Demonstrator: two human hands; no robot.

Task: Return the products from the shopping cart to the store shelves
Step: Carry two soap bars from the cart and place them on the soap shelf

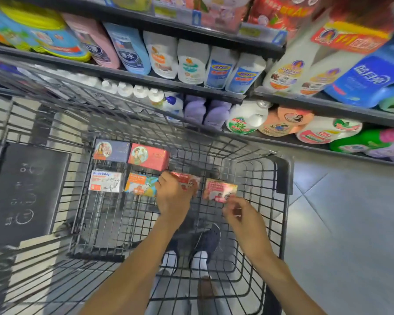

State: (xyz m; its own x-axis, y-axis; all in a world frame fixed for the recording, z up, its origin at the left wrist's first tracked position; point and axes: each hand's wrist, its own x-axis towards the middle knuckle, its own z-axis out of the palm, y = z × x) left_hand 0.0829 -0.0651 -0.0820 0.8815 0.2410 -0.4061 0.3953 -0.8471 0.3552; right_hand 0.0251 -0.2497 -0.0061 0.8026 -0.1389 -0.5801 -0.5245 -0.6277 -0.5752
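A: Hands?
B: Both inside the shopping cart (282, 176). Left hand (172, 196) grips a red soap box (188, 181). Right hand (242, 215) pinches the near edge of a pink soap box (220, 189), just right of it.
A: Looks?
B: Small rectangular cartons, blurred print.
A: Count?
B: Six boxes on the cart floor. Near row: white box (106, 181), orange box (141, 184), then the two held. Far row: navy box (111, 150), coral box (148, 156). Store shelves (168, 84) of detergent bottles beyond.
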